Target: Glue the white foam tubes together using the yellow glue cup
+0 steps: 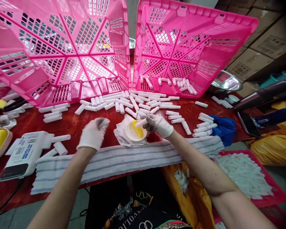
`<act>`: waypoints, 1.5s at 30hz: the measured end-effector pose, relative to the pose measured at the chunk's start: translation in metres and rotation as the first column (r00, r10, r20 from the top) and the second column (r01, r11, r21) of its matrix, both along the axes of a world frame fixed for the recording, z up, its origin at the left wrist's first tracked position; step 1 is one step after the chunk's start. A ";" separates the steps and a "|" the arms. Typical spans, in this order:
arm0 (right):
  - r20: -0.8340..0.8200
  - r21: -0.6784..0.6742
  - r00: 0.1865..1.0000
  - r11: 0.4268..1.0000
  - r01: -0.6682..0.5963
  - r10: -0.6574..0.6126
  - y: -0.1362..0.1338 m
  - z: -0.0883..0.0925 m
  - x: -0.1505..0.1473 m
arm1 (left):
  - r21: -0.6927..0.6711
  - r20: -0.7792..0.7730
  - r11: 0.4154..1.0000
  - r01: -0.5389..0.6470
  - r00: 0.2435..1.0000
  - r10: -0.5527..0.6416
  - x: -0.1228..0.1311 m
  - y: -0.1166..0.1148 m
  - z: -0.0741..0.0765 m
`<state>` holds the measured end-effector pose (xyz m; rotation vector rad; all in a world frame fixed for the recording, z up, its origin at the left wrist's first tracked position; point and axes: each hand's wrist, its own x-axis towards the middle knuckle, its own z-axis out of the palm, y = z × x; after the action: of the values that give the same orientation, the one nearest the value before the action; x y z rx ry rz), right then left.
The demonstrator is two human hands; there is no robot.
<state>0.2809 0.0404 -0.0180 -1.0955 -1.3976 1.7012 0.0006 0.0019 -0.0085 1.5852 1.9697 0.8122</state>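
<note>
My right hand (160,124), in a white glove with greyed fingertips, pinches a short white tube (141,123). The tube is tilted above a small white dish (130,135). In the dish lies a yellow piece (138,131), and a thin stick (136,116) rises beside it. Crumpled white tissue (120,133) is spread under the dish. My left hand (91,133), gloved too, is closed with curled fingers to the left of the dish; I cannot make out what, if anything, it holds. Many loose white tubes (133,102) lie beyond both hands.
Two pink plastic baskets (79,55) (171,57) stand tipped up behind the tubes. A striped towel (133,160) runs along the table's front edge. A white device (26,154) sits at left, a blue cloth (224,128) at right. A crate of white pieces (274,178) stands low at right.
</note>
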 end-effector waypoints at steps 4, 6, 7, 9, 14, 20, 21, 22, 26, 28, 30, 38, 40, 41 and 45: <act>0.129 0.144 0.990 0.989 0.035 -0.054 0.011 -0.013 -0.004 | -0.085 0.178 0.994 0.074 0.982 -0.058 0.049 -0.016 -0.008; 0.236 0.242 0.969 0.970 0.009 -0.068 0.009 -0.018 -0.001 | -0.104 0.097 0.993 0.056 0.994 -0.046 0.062 -0.015 -0.012; 0.277 0.295 0.957 0.956 0.000 -0.085 0.006 -0.021 -0.001 | -0.108 0.053 0.993 0.046 0.998 -0.040 0.065 -0.012 -0.013; 0.329 0.409 0.937 0.912 -0.030 -0.117 -0.002 -0.027 0.000 | -0.114 0.011 0.992 0.049 0.999 -0.048 0.068 -0.007 -0.014; 0.486 0.587 0.853 0.794 -0.158 -0.189 -0.017 -0.031 -0.003 | -0.115 0.033 0.985 0.129 0.992 -0.126 0.062 0.001 -0.008; 0.510 0.545 0.811 0.837 -0.047 -0.286 -0.028 -0.026 -0.008 | -0.135 0.013 0.982 0.132 0.991 -0.132 0.057 -0.004 -0.006; 0.514 0.608 0.798 0.790 -0.079 -0.315 -0.028 -0.028 -0.008 | -0.136 0.013 0.982 0.130 0.992 -0.129 0.056 -0.005 -0.006; 0.515 0.662 0.786 0.741 -0.111 -0.342 -0.029 -0.030 -0.007 | -0.140 0.018 0.981 0.131 0.991 -0.129 0.056 -0.005 -0.006; 0.513 0.607 0.805 0.789 -0.094 -0.299 -0.028 -0.031 -0.004 | -0.150 0.049 0.977 0.150 0.988 -0.144 0.054 -0.003 -0.008; 0.494 0.509 0.835 0.859 -0.051 -0.243 -0.027 -0.030 -0.003 | -0.145 0.060 0.977 0.154 0.987 -0.147 0.054 -0.003 -0.008; 0.483 0.534 0.845 0.842 -0.075 -0.231 -0.025 -0.029 -0.002 | -0.142 0.063 0.978 0.154 0.987 -0.146 0.054 -0.003 -0.007; 0.578 0.698 0.781 0.639 -0.322 -0.238 -0.012 -0.034 0.010 | -0.138 0.088 0.977 0.160 0.985 -0.149 0.052 -0.003 -0.010; 0.504 0.682 0.837 0.692 -0.235 -0.212 -0.014 -0.033 0.008 | -0.132 0.083 0.977 0.165 0.984 -0.155 0.052 -0.003 -0.012; 0.472 0.665 0.860 0.719 -0.204 -0.193 -0.016 -0.033 0.008 | -0.133 0.078 0.977 0.167 0.984 -0.158 0.052 -0.003 -0.013; 0.473 0.694 0.853 0.690 -0.207 -0.220 -0.021 -0.037 0.007 | -0.134 0.060 0.976 0.172 0.984 -0.166 0.051 -0.003 -0.013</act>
<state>0.2882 0.0190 -0.0546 -1.0936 -2.1492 0.6497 0.0514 -0.0011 -0.0216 1.6099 1.7879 0.6266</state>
